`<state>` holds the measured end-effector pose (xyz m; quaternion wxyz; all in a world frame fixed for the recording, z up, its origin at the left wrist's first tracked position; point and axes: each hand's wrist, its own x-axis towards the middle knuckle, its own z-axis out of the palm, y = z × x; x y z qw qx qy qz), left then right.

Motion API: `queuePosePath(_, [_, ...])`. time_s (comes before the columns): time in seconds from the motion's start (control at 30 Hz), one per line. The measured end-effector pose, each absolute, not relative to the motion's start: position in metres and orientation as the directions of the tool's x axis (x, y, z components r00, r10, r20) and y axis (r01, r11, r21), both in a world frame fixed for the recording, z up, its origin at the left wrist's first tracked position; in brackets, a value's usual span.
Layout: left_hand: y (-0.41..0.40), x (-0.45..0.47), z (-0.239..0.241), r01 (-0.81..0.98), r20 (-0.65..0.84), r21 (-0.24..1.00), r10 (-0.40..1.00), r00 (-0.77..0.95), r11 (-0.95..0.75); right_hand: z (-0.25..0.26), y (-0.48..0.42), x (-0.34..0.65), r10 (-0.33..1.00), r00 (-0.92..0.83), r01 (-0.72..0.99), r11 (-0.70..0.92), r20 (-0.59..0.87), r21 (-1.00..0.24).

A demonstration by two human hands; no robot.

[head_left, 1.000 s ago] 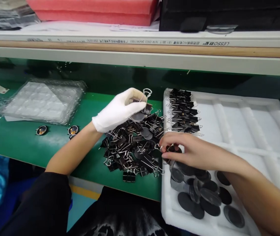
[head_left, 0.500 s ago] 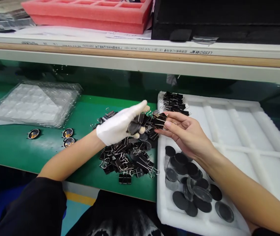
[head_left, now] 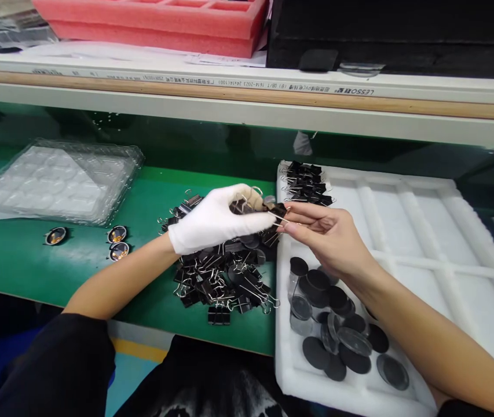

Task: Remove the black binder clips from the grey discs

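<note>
My left hand (head_left: pixel 212 223), in a white glove, is curled above a pile of black binder clips (head_left: pixel 212 284) with round discs among them. Its thumb and fingertips close on a black binder clip (head_left: pixel 278 212) with wire handles. From the other side my bare right hand (head_left: pixel 331 234) pinches the same clip between thumb and fingers. More clip parts show inside the gloved palm, partly hidden by the fingers. Below my right hand, dark round discs (head_left: pixel 316 352) and clear ones lie in the near compartment of a white foam tray (head_left: pixel 288 379).
Several clips (head_left: pixel 307 184) are stacked in the tray's far left corner. Clear plastic blister trays (head_left: pixel 55 182) and three small round parts (head_left: pixel 117 234) sit left on the green table (head_left: pixel 151 301). A shelf (head_left: pixel 229 108) crosses above, bearing a pink foam tray (head_left: pixel 155 29) and black box (head_left: pixel 394 35).
The gloved hand has turned and its thumb has come down against the clip. A disc visible in its palm before is now hidden. My right hand stays nearly in place.
</note>
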<state>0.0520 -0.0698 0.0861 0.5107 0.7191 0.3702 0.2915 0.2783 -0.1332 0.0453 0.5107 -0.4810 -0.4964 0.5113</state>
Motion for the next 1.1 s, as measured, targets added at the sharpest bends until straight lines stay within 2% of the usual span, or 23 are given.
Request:
queuePosePath(0.13, [-0.065, 0.051, 0.088, -0.037, 0.044, 0.999, 0.890, 0.454, -0.030, 0.040, -0.125, 0.280, 1.000, 0.015, -0.215, 0.003, 0.000, -0.977])
queuePosePath(0.23, [-0.068, 0.052, 0.088, -0.198, -0.019, 0.973, 0.901, 0.433, 0.115, 0.040, -0.123, 0.277, 0.999, -0.015, -0.287, -0.047, -0.045, -0.957])
queuePosePath(0.4, [-0.081, 0.065, 0.087, -0.297, 0.035, 0.951, 0.926, 0.375, 0.084, 0.043, -0.127, 0.269, 0.994, -0.030, -0.331, -0.109, -0.105, -0.937])
queuePosePath(0.53, [-0.087, 0.076, 0.083, -0.287, 0.070, 0.958, 0.951, 0.301, 0.020, 0.043, -0.132, 0.262, 0.995, -0.025, -0.348, -0.102, -0.099, -0.932])
queuePosePath(0.77, [-0.093, 0.080, 0.077, -0.180, 0.034, 0.983, 0.944, 0.329, 0.028, 0.040, -0.135, 0.258, 0.990, -0.009, -0.341, -0.134, -0.139, -0.931])
queuePosePath(1.1, [-0.094, 0.085, 0.068, -0.281, 0.095, 0.960, 0.952, 0.290, -0.010, 0.036, -0.135, 0.256, 0.992, -0.046, -0.317, -0.126, -0.118, -0.940])
